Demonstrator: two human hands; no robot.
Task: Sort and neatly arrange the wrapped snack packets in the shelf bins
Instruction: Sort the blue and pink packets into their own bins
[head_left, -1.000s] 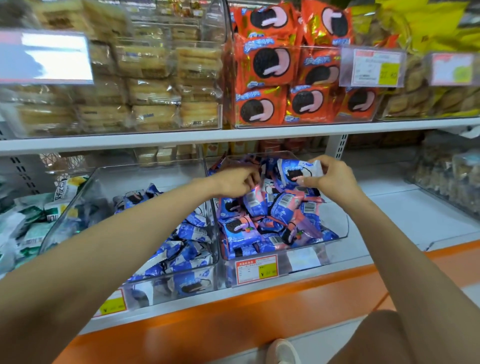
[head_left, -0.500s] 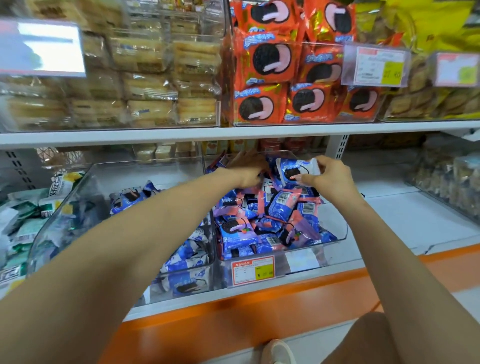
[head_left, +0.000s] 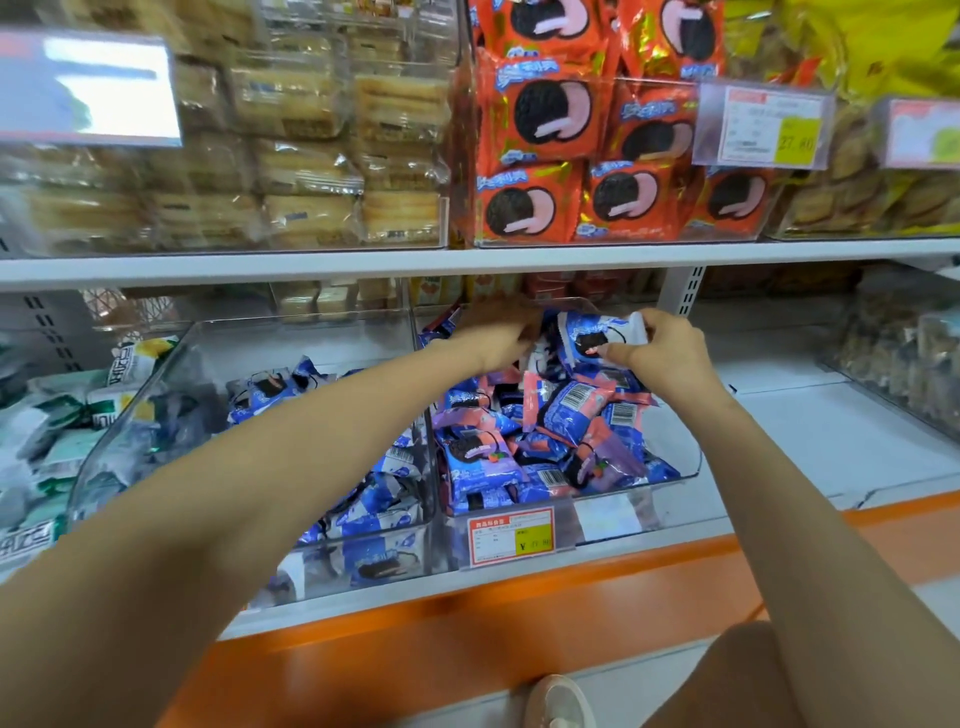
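A: What changed?
B: The left hand (head_left: 501, 338) went from mid-pile to the back of the bin (head_left: 693, 462). It's blurred, so I can't tell its grip. The right hand (head_left: 670, 356) still pinches a packet (head_left: 597, 338) upright there.
A: Meaning?
B: Likely a back row starting.
A: Room?
B: The upper shelf (head_left: 467, 265) sits close above the bin. The board (head_left: 831, 415) right of the bin offers space.

Two hands: left hand (head_left: 498, 338), right hand (head_left: 670, 353). Two clear bins (head_left: 311, 322) of blue packets (head_left: 571, 410), too many to count. Seven orange packets (head_left: 545, 109) visible. Four price tags (head_left: 763, 124). One shoe (head_left: 558, 701).
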